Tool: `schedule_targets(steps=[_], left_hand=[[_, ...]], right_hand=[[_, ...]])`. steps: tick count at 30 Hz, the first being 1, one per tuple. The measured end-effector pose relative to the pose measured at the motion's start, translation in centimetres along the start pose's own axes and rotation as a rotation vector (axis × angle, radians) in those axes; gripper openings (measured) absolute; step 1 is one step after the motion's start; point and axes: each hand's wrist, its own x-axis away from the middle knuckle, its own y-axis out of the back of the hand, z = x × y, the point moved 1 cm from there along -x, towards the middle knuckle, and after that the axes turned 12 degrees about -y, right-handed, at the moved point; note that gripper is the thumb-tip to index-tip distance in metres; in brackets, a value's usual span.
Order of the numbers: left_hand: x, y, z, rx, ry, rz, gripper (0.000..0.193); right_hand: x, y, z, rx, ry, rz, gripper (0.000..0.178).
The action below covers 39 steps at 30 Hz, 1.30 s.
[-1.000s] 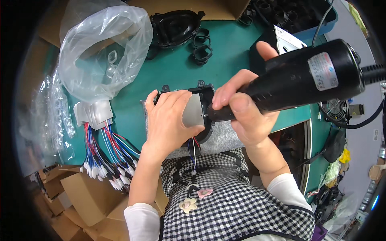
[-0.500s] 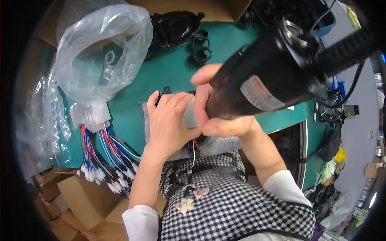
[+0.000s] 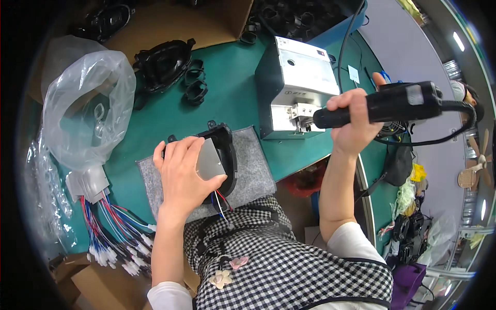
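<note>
My left hand (image 3: 182,175) is closed around a flat grey plate (image 3: 211,161), thumb on its near edge and fingers over its far side. The plate lies over a black plastic housing (image 3: 228,152) on a grey felt mat (image 3: 253,164). Red, white and blue wires (image 3: 221,202) come out below the plate. Off to the right, my right hand (image 3: 354,121) grips a black electric screwdriver (image 3: 398,106) with a thick cord. Its nose points left, at the front of a white and black screw feeder (image 3: 305,72); the bit's tip is too small to make out.
Grey plates with wire bundles (image 3: 93,186) lie at the left, below a clear plastic bag (image 3: 88,103). Behind are another black housing (image 3: 165,64), black rings (image 3: 195,88) and a cardboard box (image 3: 191,23). A blue bin (image 3: 330,33) of black parts stands at the back right.
My right hand has carried the screwdriver from above the plate over to the screw feeder on the right. My left hand stays on the plate. The view has shifted, bringing the feeder into sight.
</note>
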Motion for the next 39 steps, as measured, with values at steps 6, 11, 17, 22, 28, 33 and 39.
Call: schedule_targets(steps=[6, 11, 17, 22, 28, 33, 39], left_hand=[[1.7, 1.0, 0.9, -0.029, 0.066, -0.012, 0.087], [4.0, 0.9, 3.4, 0.041, 0.119, -0.053, 0.084], [4.1, -0.4, 3.9, 0.284, 0.094, -0.181, 0.074], [3.8, -0.7, 4.4, 0.342, 0.045, -0.238, 0.078], [4.1, -1.2, 4.7, 0.382, 0.045, -0.265, 0.081], [4.2, -1.3, 4.6, 0.407, 0.061, -0.262, 0.084], [4.5, -1.3, 4.6, 0.366, 0.052, -0.273, 0.082]], right_hand=[[0.3, -0.7, -0.4, 0.028, -0.251, 0.036, 0.054], [4.3, -4.8, 1.3, -0.298, -0.198, 0.209, 0.071], [8.1, -12.9, 0.9, -0.471, -0.308, 0.399, 0.086], [8.8, -14.9, -0.9, -0.41, -0.374, 0.469, 0.084], [8.9, -15.5, -2.3, -0.432, -0.332, 0.661, 0.07], [6.2, -16.8, -2.9, -0.439, -0.183, 1.189, 0.068], [6.1, -17.2, -3.9, -0.656, -0.218, 1.409, 0.057]])
